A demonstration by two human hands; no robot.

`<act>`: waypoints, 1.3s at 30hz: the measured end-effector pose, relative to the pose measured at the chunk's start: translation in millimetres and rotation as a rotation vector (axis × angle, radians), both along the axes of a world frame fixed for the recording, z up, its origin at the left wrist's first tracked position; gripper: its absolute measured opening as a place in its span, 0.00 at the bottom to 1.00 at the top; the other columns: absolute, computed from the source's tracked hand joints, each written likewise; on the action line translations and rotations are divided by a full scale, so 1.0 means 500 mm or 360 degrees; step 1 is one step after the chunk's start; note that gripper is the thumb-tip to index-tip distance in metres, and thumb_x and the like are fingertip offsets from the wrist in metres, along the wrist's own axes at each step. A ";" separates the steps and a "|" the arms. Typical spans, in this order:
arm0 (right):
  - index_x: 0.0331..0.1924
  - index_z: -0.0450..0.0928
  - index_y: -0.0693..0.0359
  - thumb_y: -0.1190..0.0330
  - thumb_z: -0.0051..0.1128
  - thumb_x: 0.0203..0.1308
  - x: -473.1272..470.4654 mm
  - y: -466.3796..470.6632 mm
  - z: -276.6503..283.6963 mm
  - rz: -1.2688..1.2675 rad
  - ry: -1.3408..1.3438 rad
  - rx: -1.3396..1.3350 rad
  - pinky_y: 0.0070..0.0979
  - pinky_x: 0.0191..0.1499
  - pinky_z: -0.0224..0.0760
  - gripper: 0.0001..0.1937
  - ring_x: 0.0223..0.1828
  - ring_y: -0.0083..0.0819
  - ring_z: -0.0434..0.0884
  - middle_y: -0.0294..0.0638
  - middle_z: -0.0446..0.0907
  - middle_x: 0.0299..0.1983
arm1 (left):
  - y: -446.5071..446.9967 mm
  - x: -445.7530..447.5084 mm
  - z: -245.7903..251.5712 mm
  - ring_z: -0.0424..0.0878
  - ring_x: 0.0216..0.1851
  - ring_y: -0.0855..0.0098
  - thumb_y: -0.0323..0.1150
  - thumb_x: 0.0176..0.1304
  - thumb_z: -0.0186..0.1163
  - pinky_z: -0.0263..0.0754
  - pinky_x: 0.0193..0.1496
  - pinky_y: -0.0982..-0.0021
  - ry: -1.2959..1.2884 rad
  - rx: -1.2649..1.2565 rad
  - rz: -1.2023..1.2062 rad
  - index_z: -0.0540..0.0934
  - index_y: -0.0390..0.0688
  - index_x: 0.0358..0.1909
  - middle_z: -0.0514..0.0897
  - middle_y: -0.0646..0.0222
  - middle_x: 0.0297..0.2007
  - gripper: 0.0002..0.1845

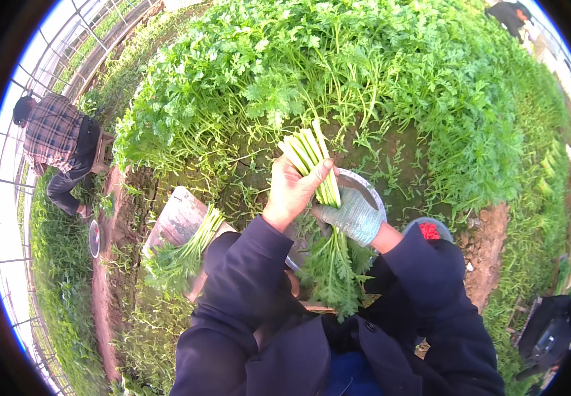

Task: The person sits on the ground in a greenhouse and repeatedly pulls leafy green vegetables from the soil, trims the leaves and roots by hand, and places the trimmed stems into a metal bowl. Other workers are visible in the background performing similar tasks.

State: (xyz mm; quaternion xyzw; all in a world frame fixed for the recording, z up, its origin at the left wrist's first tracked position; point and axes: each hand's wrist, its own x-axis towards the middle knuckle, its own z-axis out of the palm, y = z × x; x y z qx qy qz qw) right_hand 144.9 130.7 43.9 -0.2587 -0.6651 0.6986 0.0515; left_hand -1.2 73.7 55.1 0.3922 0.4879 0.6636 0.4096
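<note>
A bunch of leafy greens (332, 272) with pale cut stems is held in front of my chest, stems pointing away and leaves hanging toward my lap. My bare left hand (293, 185) grips it near the cut ends, thumb across the stems. Lower down, my right hand (352, 214), in a grey-green knit glove, wraps the same bunch. Beneath the hands stands a round metal basin (372, 190), partly hidden by them. On a worn board (171, 218) to the left lies another bunch of greens (186, 255), its stems toward my left sleeve.
A small tub (446, 232) holding red strips stands right of the basin. Tall feathery greens (325, 59) grow ahead, with soil and fallen stems before them. At far left a person (57, 143) in a plaid shirt sits on a stool near a small bucket (95, 238).
</note>
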 end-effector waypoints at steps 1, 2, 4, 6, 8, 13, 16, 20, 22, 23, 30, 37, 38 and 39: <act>0.39 0.76 0.64 0.63 0.59 0.63 -0.008 -0.003 -0.010 -0.0075 0.0068 0.0364 0.27 0.29 0.74 0.12 0.24 0.27 0.81 0.41 0.80 0.23 | 0.003 0.009 -0.008 0.85 0.35 0.69 0.32 0.69 0.60 0.81 0.42 0.69 -0.0049 0.0050 0.0019 0.76 0.33 0.47 0.85 0.61 0.32 0.12; 0.40 0.76 0.64 0.63 0.60 0.62 -0.015 -0.007 -0.018 -0.0129 0.0111 0.0680 0.28 0.29 0.75 0.12 0.24 0.28 0.81 0.41 0.80 0.23 | 0.003 0.016 -0.013 0.85 0.35 0.70 0.32 0.70 0.59 0.81 0.42 0.69 -0.0103 0.0056 0.0051 0.76 0.33 0.48 0.85 0.61 0.33 0.12; 0.42 0.77 0.64 0.65 0.62 0.59 -0.020 -0.006 -0.026 -0.0207 0.0205 0.1169 0.31 0.31 0.76 0.13 0.26 0.33 0.82 0.43 0.80 0.22 | 0.006 0.015 -0.018 0.84 0.36 0.68 0.33 0.71 0.58 0.81 0.42 0.68 -0.0300 0.0060 -0.0093 0.75 0.34 0.50 0.84 0.61 0.34 0.14; 0.40 0.77 0.64 0.65 0.62 0.59 -0.012 0.001 -0.026 -0.0106 0.0179 0.0568 0.30 0.31 0.75 0.12 0.26 0.33 0.82 0.42 0.80 0.22 | 0.007 0.007 -0.016 0.84 0.37 0.65 0.34 0.70 0.58 0.80 0.43 0.65 -0.0673 0.0073 -0.0322 0.75 0.34 0.52 0.84 0.59 0.35 0.15; 0.36 0.78 0.64 0.67 0.62 0.59 0.000 0.011 -0.027 0.0089 0.0138 0.0263 0.28 0.30 0.74 0.09 0.25 0.29 0.80 0.38 0.79 0.21 | 0.007 0.004 -0.013 0.83 0.36 0.61 0.37 0.69 0.60 0.80 0.44 0.61 -0.0964 0.0113 -0.0500 0.75 0.37 0.52 0.82 0.59 0.35 0.17; 0.40 0.79 0.63 0.60 0.62 0.61 -0.001 0.005 -0.053 0.0103 0.0266 0.0263 0.30 0.37 0.75 0.14 0.31 0.34 0.82 0.43 0.82 0.27 | 0.000 0.008 -0.013 0.80 0.33 0.66 0.40 0.69 0.60 0.78 0.40 0.63 -0.0861 0.0146 -0.0608 0.76 0.39 0.50 0.79 0.64 0.30 0.16; 0.48 0.78 0.62 0.54 0.63 0.60 -0.007 0.004 -0.055 0.0123 0.0100 0.0801 0.32 0.44 0.75 0.21 0.37 0.37 0.82 0.47 0.83 0.35 | -0.002 0.010 -0.015 0.79 0.32 0.68 0.40 0.69 0.60 0.77 0.39 0.64 -0.0850 0.0123 -0.0591 0.76 0.38 0.50 0.78 0.66 0.29 0.16; 0.57 0.74 0.63 0.48 0.65 0.57 0.024 0.065 0.013 0.0264 -0.0289 0.1010 0.31 0.52 0.75 0.31 0.47 0.39 0.83 0.50 0.83 0.46 | 0.002 0.009 -0.014 0.78 0.31 0.71 0.40 0.70 0.60 0.76 0.38 0.67 -0.0789 0.0091 -0.0535 0.76 0.38 0.49 0.78 0.67 0.29 0.16; 0.60 0.72 0.65 0.45 0.65 0.56 0.037 0.106 0.063 0.0065 -0.0099 0.0793 0.30 0.56 0.74 0.36 0.54 0.39 0.82 0.50 0.82 0.51 | 0.005 0.009 -0.017 0.78 0.31 0.72 0.40 0.70 0.60 0.76 0.38 0.68 -0.0589 0.0132 -0.0454 0.77 0.39 0.47 0.79 0.67 0.30 0.14; 0.62 0.70 0.66 0.43 0.65 0.56 0.035 0.120 0.085 -0.0042 0.0104 0.0706 0.30 0.58 0.73 0.39 0.58 0.40 0.80 0.51 0.81 0.55 | 0.004 0.011 -0.020 0.79 0.31 0.73 0.39 0.70 0.60 0.76 0.38 0.68 -0.0627 0.0114 -0.0512 0.78 0.39 0.46 0.79 0.67 0.30 0.14; 0.66 0.67 0.64 0.35 0.60 0.53 -0.033 0.114 0.167 0.0417 -0.0129 0.1701 0.36 0.67 0.65 0.46 0.66 0.46 0.72 0.54 0.73 0.63 | -0.003 0.016 -0.042 0.80 0.32 0.72 0.38 0.71 0.59 0.76 0.40 0.70 -0.0487 0.0029 -0.0730 0.78 0.39 0.44 0.82 0.68 0.31 0.12; 0.66 0.66 0.69 0.53 0.67 0.60 -0.024 0.124 0.148 0.0017 0.0085 0.0431 0.27 0.55 0.75 0.37 0.51 0.29 0.81 0.47 0.82 0.50 | -0.005 0.005 -0.038 0.82 0.34 0.67 0.38 0.71 0.58 0.77 0.40 0.68 -0.0806 0.0008 -0.0747 0.79 0.37 0.46 0.84 0.62 0.33 0.13; 0.65 0.68 0.69 0.56 0.68 0.60 -0.023 0.119 0.142 0.0234 0.0049 0.0049 0.23 0.44 0.80 0.35 0.41 0.25 0.84 0.45 0.84 0.47 | -0.004 0.009 -0.039 0.83 0.35 0.66 0.37 0.70 0.59 0.77 0.41 0.67 -0.0788 0.0076 -0.0804 0.79 0.37 0.46 0.84 0.61 0.34 0.13; 0.62 0.72 0.65 0.57 0.67 0.61 -0.024 0.107 0.134 0.0204 0.0037 0.0080 0.20 0.30 0.80 0.30 0.29 0.22 0.84 0.42 0.84 0.43 | -0.003 0.015 -0.042 0.83 0.36 0.65 0.37 0.70 0.59 0.78 0.42 0.66 -0.0770 0.0143 -0.0857 0.79 0.37 0.47 0.84 0.60 0.35 0.13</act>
